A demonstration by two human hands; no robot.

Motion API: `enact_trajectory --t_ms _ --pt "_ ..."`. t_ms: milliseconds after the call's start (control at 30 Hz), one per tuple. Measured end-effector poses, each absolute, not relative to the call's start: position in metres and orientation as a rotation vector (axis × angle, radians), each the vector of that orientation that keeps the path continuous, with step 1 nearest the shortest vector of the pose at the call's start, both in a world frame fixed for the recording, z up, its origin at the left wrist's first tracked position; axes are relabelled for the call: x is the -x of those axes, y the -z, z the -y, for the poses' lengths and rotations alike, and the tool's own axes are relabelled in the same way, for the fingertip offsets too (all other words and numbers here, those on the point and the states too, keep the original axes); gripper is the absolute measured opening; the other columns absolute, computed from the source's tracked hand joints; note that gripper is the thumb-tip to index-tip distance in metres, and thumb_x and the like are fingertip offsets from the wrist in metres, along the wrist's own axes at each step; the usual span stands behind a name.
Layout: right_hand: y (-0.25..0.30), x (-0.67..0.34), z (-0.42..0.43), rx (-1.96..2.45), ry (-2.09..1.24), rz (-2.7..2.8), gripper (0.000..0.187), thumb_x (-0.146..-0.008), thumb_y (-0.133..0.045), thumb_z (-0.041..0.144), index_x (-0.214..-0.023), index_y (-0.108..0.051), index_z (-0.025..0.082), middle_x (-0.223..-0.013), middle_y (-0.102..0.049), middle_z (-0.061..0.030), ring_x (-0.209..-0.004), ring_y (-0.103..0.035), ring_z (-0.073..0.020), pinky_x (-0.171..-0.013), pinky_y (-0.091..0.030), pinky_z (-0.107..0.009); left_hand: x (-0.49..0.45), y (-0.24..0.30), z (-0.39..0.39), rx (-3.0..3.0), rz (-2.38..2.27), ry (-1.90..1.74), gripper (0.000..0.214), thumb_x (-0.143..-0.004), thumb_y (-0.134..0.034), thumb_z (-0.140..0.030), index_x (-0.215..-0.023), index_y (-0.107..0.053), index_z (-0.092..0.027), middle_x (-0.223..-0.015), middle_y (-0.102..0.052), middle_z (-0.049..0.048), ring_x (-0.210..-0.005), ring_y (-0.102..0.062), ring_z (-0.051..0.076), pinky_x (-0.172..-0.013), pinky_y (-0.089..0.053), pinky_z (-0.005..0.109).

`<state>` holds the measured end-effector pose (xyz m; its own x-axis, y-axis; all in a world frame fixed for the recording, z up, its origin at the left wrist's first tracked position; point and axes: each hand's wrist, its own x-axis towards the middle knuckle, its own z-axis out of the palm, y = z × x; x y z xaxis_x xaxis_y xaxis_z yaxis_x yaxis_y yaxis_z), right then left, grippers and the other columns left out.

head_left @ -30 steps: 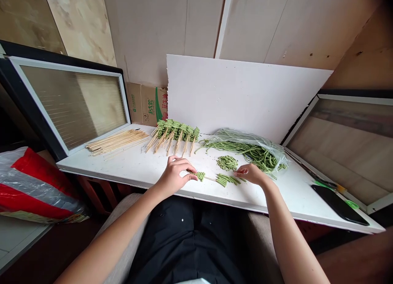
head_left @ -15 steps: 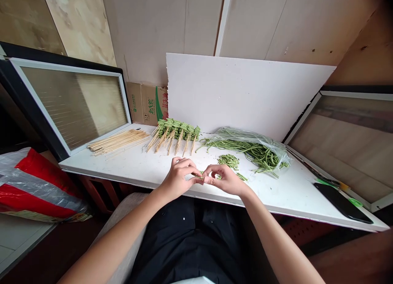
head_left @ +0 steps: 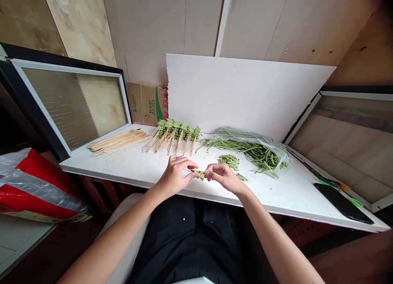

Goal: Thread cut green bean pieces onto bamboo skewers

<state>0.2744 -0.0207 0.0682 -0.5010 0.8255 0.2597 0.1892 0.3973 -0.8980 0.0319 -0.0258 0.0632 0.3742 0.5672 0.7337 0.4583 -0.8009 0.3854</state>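
In front of me, just above the table's near edge, my left hand (head_left: 175,175) pinches a small row of cut green bean pieces (head_left: 201,175) between thumb and fingers. From the other side, the fingertips of my right hand (head_left: 225,177) close on the right end of this row. A thin skewer seems to run through the pieces, but the fingers hide most of it. Beyond my right hand lies a pile of short cut bean pieces (head_left: 229,161), with a few loose pieces (head_left: 242,176) nearer to me.
Loose bamboo skewers (head_left: 119,142) lie at the left. Stacked bean skewers (head_left: 179,130) stand at the back beside a cardboard box (head_left: 147,104). Long green beans (head_left: 260,154) spill from a clear plastic bag (head_left: 242,134). Scissors (head_left: 327,179) and a black phone (head_left: 342,202) lie at the right.
My hands have drawn slightly apart, the left one shifting a little left. The green bean pieces between them now show more clearly.
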Motion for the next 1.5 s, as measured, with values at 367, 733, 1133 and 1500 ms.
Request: enact_trajectory --t_ms 367,733,1133,1500 --pt "-0.066 -0.269 0.022 0.827 -0.964 1.875 0.035 -0.089 -0.080 0.054 -0.095 -0.076 0.020 -0.094 -0.077 -0.0076 -0.084 -0.070 -0.0204 -0.074 -0.054 -0.032 -0.033 -0.063 0.025 -2.530 -0.899 -1.407 0.007 -0.096 -0.078 -0.028 -0.095 -0.075 -0.022 -0.095 -0.080 0.0025 -0.090 -0.072 0.020 -0.094 -0.040 0.039" --pt "-0.066 -0.272 0.021 0.849 -0.890 1.835 0.029 -0.092 -0.077 0.050 -0.093 -0.078 0.021 -0.094 -0.077 -0.0085 -0.086 -0.071 -0.0224 -0.076 -0.054 -0.035 -0.031 -0.058 0.020 -2.516 -0.878 -1.443 0.008 -0.096 -0.077 -0.029 -0.096 -0.075 -0.022 -0.095 -0.080 0.0027 -0.090 -0.072 0.020 -0.094 -0.040 0.038" --pt "-0.070 -0.275 0.023 0.817 -0.652 1.968 0.024 -0.093 -0.079 0.048 -0.098 -0.081 0.025 -0.092 -0.077 -0.0073 -0.087 -0.067 -0.0220 -0.080 -0.051 -0.037 -0.031 -0.058 0.020 -2.509 -0.849 -1.458 0.004 -0.095 -0.077 -0.025 -0.096 -0.075 -0.021 -0.094 -0.079 0.0022 -0.089 -0.072 0.020 -0.092 -0.041 0.037" --pt "-0.077 -0.269 0.034 0.799 -0.496 2.030 0.020 -0.092 -0.080 0.045 -0.098 -0.081 0.026 -0.091 -0.077 -0.0068 -0.090 -0.066 -0.0239 -0.079 -0.052 -0.038 -0.031 -0.054 0.017 -2.491 -0.849 -1.442 0.003 -0.096 -0.076 -0.024 -0.094 -0.075 -0.022 -0.093 -0.079 0.0019 -0.089 -0.071 0.020 -0.092 -0.041 0.038"
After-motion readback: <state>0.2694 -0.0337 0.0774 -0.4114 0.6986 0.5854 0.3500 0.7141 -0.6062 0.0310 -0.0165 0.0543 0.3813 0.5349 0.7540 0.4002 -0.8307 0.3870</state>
